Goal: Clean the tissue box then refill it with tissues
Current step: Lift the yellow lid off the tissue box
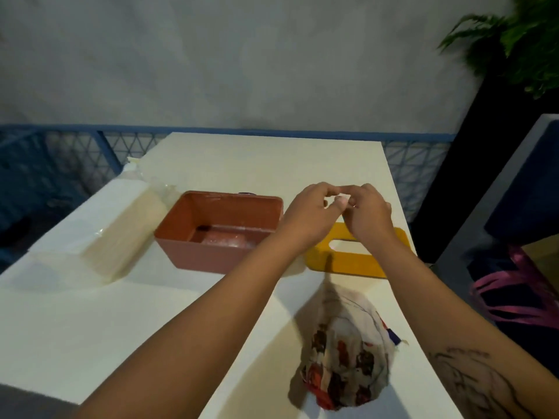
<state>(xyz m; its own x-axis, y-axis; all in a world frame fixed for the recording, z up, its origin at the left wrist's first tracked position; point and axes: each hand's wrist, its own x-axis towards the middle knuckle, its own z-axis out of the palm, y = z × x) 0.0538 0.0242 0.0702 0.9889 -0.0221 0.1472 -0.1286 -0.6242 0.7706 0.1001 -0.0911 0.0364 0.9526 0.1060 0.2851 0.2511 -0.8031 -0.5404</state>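
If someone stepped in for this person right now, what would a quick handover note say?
Hands: left hand and right hand are raised together above the lid, fingertips touching; whether they pinch anything is too small to tell.
Things: the box sits open and empty mid-table. Its yellow lid lies flat to the right. The wrapped tissues lie left of the box. The cloth is bunched near the front edge, not in hand.
Done: lid off, box emptied.
Left: the box floor looks smudged, so perhaps wipe again; then load tissues and refit lid.
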